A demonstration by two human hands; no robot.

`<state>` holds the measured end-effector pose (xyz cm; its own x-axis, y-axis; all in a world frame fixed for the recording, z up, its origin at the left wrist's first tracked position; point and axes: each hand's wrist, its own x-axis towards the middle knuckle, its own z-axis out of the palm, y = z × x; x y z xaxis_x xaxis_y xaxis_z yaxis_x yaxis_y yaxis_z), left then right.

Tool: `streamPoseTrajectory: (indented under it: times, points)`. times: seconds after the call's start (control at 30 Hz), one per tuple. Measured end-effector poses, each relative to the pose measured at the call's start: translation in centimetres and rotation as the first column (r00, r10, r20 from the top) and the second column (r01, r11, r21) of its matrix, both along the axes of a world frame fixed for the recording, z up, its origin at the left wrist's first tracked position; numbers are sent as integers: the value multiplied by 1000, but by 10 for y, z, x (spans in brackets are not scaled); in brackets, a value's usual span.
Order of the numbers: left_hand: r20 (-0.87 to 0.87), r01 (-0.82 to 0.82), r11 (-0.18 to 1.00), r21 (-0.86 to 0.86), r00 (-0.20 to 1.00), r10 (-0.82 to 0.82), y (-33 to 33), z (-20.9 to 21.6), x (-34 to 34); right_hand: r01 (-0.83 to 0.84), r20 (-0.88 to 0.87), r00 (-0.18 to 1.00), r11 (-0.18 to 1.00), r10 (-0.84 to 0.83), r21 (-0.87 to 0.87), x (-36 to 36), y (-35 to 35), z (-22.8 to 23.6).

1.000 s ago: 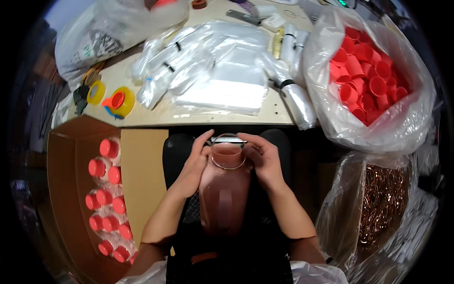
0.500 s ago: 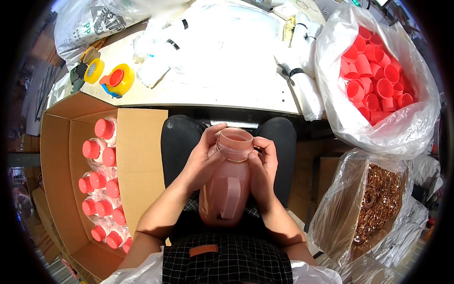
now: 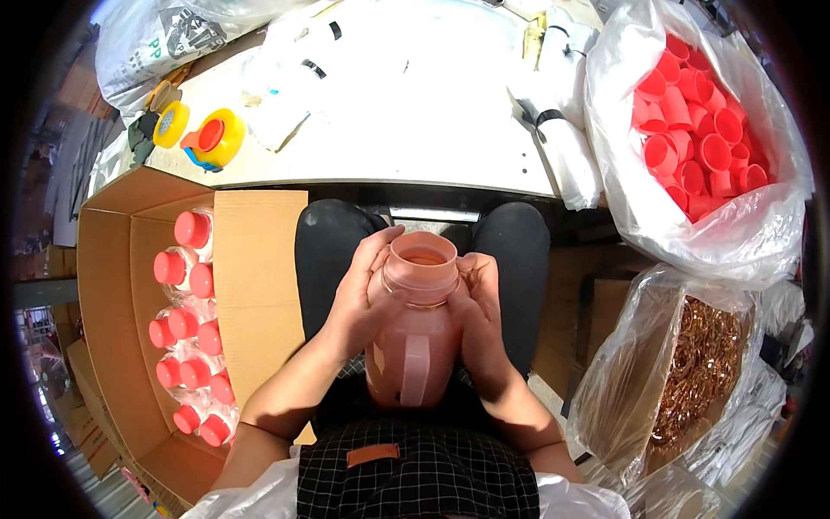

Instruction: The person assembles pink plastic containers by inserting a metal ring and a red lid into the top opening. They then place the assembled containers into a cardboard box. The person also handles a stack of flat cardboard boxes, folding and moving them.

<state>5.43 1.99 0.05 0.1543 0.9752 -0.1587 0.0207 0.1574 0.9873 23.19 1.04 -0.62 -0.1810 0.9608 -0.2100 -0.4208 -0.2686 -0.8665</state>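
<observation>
Pink jug (image 3: 439,346) is standing over the lap, mouth facing up, left hand (image 3: 353,304) and right hand (image 3: 481,304) gripping it near the neck, fingers curling around both sides. Thin ring (image 3: 424,305) seems to be circling the neck, so that step looks done or nearly; full seating isn't showing clearly. No cap is covering the mouth yet. Leftward, carton (image 3: 259,259) is holding red-capped bottles (image 3: 192,228), apparently finished. Rightward, bag (image 3: 616,164) is holding loose red cups (image 3: 676,109), above coppery rings (image 3: 702,368), suggesting more units are remaining. Tabletop (image 3: 389,164) is carrying yellow tape (image 3: 230,137).
</observation>
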Motion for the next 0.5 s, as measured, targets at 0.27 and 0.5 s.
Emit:
streamPoseTrajectory:
  times: [0.27,0.5]
  points:
    - [198,-97,979,-180,971,133,-6,10,7,66,-48,996,988,-74,-141,-6,7,4]
    - [431,-9,992,-124,900,62,-11,6,-9,-115,-106,990,973,95,-201,2,27,-24]
